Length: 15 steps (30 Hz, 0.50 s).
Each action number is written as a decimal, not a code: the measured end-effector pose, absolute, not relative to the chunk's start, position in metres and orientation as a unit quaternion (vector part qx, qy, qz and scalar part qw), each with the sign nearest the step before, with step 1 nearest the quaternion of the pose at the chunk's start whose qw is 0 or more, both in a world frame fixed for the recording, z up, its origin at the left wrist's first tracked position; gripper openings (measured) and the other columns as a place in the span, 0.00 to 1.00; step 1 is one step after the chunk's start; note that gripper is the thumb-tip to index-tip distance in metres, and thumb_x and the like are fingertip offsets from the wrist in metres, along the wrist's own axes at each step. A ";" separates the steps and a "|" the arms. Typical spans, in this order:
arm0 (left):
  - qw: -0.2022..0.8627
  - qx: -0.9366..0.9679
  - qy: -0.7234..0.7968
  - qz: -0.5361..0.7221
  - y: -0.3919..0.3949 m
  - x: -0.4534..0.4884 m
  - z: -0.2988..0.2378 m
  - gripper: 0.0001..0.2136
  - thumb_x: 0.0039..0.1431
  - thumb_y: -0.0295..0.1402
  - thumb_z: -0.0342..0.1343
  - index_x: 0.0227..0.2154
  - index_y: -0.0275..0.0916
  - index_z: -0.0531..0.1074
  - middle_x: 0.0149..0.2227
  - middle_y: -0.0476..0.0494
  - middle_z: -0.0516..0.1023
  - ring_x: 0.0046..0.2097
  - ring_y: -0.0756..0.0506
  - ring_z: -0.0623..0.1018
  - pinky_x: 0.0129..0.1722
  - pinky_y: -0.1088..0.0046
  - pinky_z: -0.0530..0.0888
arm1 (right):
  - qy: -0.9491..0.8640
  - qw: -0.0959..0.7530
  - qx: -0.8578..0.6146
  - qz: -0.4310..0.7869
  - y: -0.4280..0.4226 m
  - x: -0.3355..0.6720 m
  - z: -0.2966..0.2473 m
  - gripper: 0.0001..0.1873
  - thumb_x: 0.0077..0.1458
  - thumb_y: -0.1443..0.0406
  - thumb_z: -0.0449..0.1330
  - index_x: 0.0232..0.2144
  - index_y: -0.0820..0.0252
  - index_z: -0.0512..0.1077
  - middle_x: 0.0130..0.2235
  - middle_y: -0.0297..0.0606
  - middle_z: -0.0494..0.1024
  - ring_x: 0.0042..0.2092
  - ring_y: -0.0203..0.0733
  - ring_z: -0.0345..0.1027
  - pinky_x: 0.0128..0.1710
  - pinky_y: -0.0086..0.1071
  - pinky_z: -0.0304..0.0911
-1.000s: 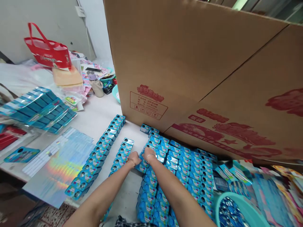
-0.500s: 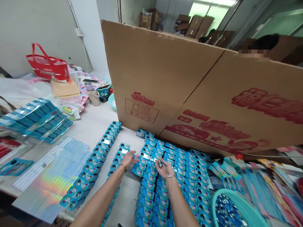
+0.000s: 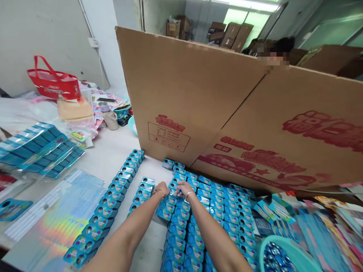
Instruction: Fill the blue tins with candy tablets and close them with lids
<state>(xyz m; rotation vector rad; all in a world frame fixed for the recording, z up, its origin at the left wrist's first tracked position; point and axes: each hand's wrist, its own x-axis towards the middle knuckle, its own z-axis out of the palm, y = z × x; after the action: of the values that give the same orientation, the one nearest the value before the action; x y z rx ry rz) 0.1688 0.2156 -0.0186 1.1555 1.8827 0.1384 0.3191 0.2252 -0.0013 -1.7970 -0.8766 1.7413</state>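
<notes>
My left hand is at the left edge of the block of small blue boxes, fingers curled down beside a box near its back end. My right hand is just to the right, bent over the same spot, with its fingers drawn together at a box top. Whatever lies between the fingers of either hand is too small or hidden to make out. The boxes stand in close rows; some show a dark round hole on top, others a blue or shiny round. A shorter row of boxes runs left of my left wrist.
A long row of boxes stands farther left, beside a shiny holographic sheet and wrapped packs. Behind rises a large cardboard panel. At the lower right, a turquoise basin holds shiny blue discs. A person is beyond the panel.
Both hands have come closer together over the boxes. The right hand, which had a shiny round piece at its fingers, moved left and back; the left hand moved slightly right and its fingers curled.
</notes>
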 end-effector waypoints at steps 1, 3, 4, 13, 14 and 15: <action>0.444 0.469 0.761 0.059 0.214 0.170 -0.021 0.09 0.42 0.31 0.64 0.29 0.34 0.74 0.39 0.28 0.80 0.49 0.31 0.77 0.46 0.63 0.70 | -0.333 0.229 -0.659 0.634 0.232 0.316 -0.004 0.12 0.44 0.67 0.61 0.34 0.60 0.65 0.25 0.31 0.72 0.24 0.37 0.70 0.20 0.27 0.63; 0.438 0.473 0.762 0.071 0.211 0.172 -0.025 0.09 0.46 0.31 0.62 0.30 0.33 0.73 0.42 0.25 0.78 0.49 0.29 0.76 0.47 0.59 0.69 | -0.364 0.201 -0.664 0.622 0.241 0.310 -0.008 0.10 0.47 0.67 0.58 0.35 0.59 0.65 0.27 0.32 0.72 0.24 0.35 0.70 0.23 0.28 0.65; 0.435 0.474 0.762 0.078 0.209 0.173 -0.026 0.08 0.47 0.31 0.61 0.30 0.33 0.73 0.42 0.24 0.78 0.50 0.29 0.76 0.48 0.58 0.69 | -0.385 0.187 -0.667 0.610 0.245 0.308 -0.011 0.09 0.48 0.68 0.56 0.36 0.59 0.64 0.28 0.32 0.72 0.24 0.34 0.69 0.23 0.28 0.65; 0.430 0.483 0.757 0.098 0.206 0.168 -0.038 0.08 0.48 0.35 0.61 0.28 0.36 0.74 0.42 0.27 0.78 0.49 0.31 0.76 0.49 0.59 0.69 | -0.598 0.052 -0.700 0.387 0.258 0.284 -0.027 0.27 0.41 0.77 0.59 0.45 0.58 0.64 0.46 0.43 0.73 0.47 0.44 0.70 0.44 0.33 0.62; 0.431 0.485 0.755 0.098 0.205 0.168 -0.038 0.08 0.48 0.35 0.61 0.29 0.36 0.74 0.43 0.27 0.78 0.50 0.30 0.76 0.48 0.59 0.69 | -0.609 0.031 -0.701 0.369 0.260 0.281 -0.029 0.28 0.41 0.77 0.61 0.46 0.59 0.63 0.45 0.45 0.74 0.48 0.47 0.70 0.44 0.34 0.61; 0.430 0.486 0.754 0.099 0.205 0.168 -0.039 0.07 0.49 0.36 0.60 0.29 0.37 0.74 0.43 0.27 0.78 0.50 0.30 0.76 0.48 0.59 0.69 | -0.617 0.012 -0.702 0.356 0.262 0.278 -0.031 0.28 0.43 0.75 0.62 0.48 0.60 0.62 0.44 0.47 0.75 0.47 0.49 0.70 0.44 0.36 0.61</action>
<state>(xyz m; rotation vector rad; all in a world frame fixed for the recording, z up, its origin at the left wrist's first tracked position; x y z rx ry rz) 0.1676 0.2049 -0.0390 1.2124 1.8817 0.2475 0.2775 0.2616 -0.0307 -2.1893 -1.9226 1.1095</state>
